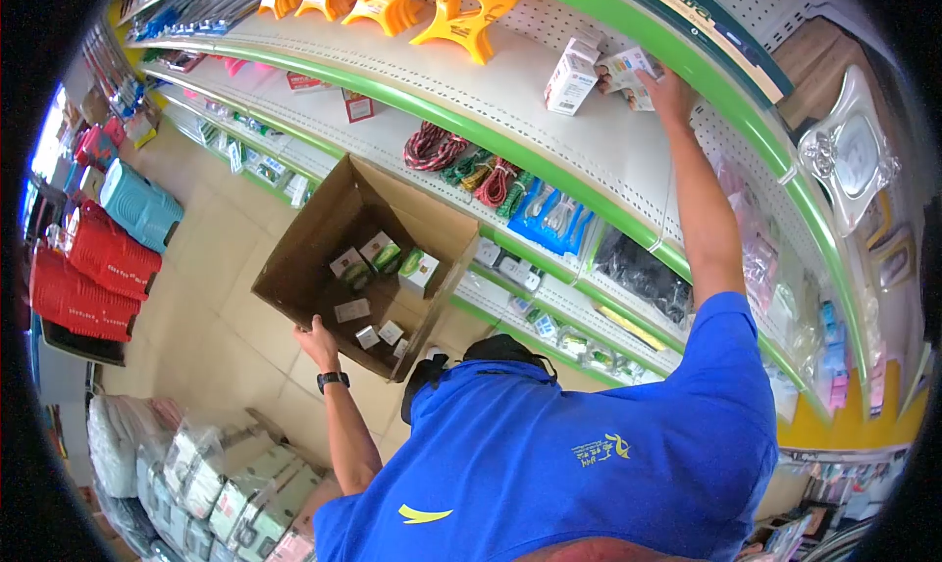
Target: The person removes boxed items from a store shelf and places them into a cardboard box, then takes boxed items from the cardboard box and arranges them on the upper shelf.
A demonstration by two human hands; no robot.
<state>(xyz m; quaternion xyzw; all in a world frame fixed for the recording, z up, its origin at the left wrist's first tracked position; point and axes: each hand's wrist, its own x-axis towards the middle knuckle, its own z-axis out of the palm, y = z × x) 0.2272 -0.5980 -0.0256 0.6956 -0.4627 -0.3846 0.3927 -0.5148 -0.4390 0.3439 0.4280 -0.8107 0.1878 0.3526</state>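
My left hand (316, 344) grips the near edge of a large open cardboard box (392, 194), its fingers bent over the rim. Several small white and green boxes (419, 271) lie loose inside it. My right hand (669, 93) is up at the shelf (510, 81), its fingers against a small white box (630, 76) with printed pictures; the fingertips are partly hidden behind the shelf edge and the box. Just left of that hand a taller white box (572, 76) stands upright on the same shelf.
Orange plastic stools (465, 18) line the shelf at the upper left. Coiled ropes (437, 148) and blue packs (549, 219) sit one shelf lower. Red baskets (83, 278) stand at the far left, wrapped goods (226, 484) at the lower left. A silver frame (852, 150) hangs at the right.
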